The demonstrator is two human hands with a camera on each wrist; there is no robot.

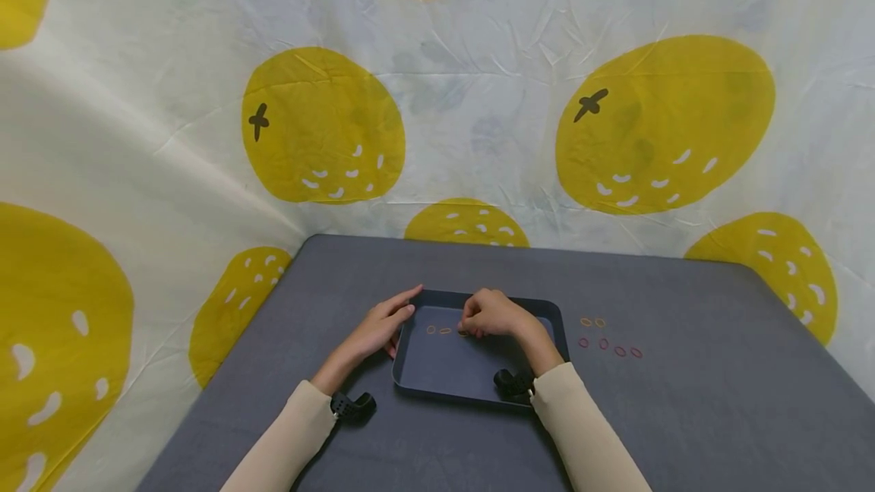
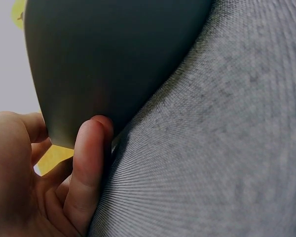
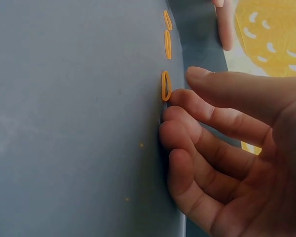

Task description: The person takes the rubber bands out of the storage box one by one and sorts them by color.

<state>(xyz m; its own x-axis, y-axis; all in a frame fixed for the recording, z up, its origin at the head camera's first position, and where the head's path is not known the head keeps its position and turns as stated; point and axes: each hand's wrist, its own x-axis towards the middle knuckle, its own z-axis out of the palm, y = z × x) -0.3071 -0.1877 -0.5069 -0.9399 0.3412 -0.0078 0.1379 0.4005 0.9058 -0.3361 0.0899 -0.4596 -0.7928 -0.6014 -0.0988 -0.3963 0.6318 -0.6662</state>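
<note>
1. My right hand (image 1: 494,313) is loosely curled over the tray (image 1: 437,370); its grasp is released, with the thumb held apart from the index finger.
2. That index fingertip touches the nearest orange band (image 3: 164,88), which lies inside the tray, third in a row.
3. Two more orange bands (image 3: 168,44) continue the row toward the tray's left side.
4. My left hand (image 1: 376,329) touches the tray's left edge, fingers unclenched.
5. Right of the tray, on the grey table (image 1: 683,401), lie a pair of orange bands (image 1: 585,318) and, nearer me, four red bands (image 1: 620,356).
</note>
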